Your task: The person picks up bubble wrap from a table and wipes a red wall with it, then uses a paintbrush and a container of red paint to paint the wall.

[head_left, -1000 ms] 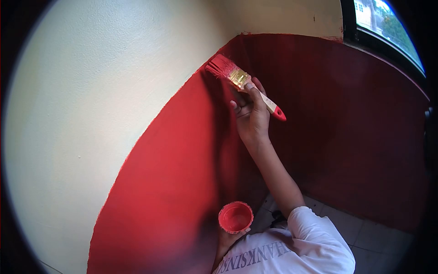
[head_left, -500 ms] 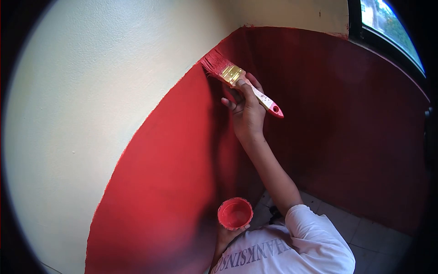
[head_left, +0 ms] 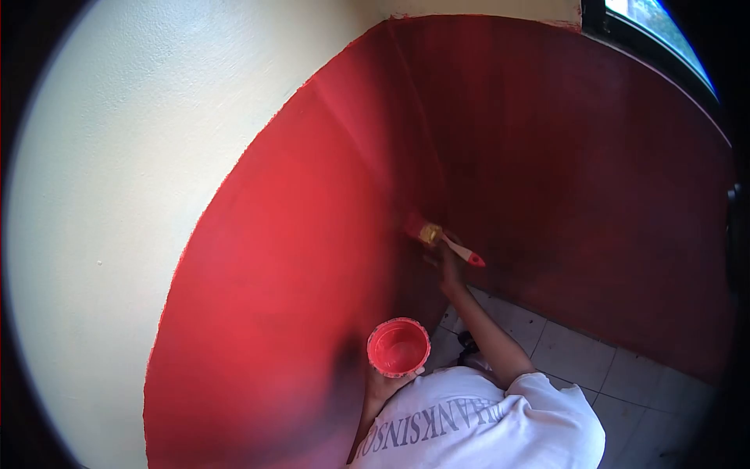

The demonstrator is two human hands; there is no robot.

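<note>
My right hand [head_left: 448, 262] grips the handle of a paintbrush [head_left: 457, 250] with a gold metal band and a red-tipped pale handle. Its red-coated bristles lie against or close to the shaded red wall near the corner; contact cannot be made out. Low in the view, my left hand [head_left: 388, 383] holds a small round tub [head_left: 398, 374] of red paint from below, close to my white shirt. The inside of the tub is coated red, and its rim is smeared.
Red paint covers the lower left wall [head_left: 273, 258] and the darker right wall [head_left: 578, 187], which meet in a corner. Above the red edge is a cream wall [head_left: 141, 141]. A dark-framed window [head_left: 664, 31] is at upper right, pale floor tiles [head_left: 574, 356] below.
My right hand and the paintbrush have moved down along the corner, away from the cream edge. The camera view has shifted slightly, and the tub stays in my left hand.
</note>
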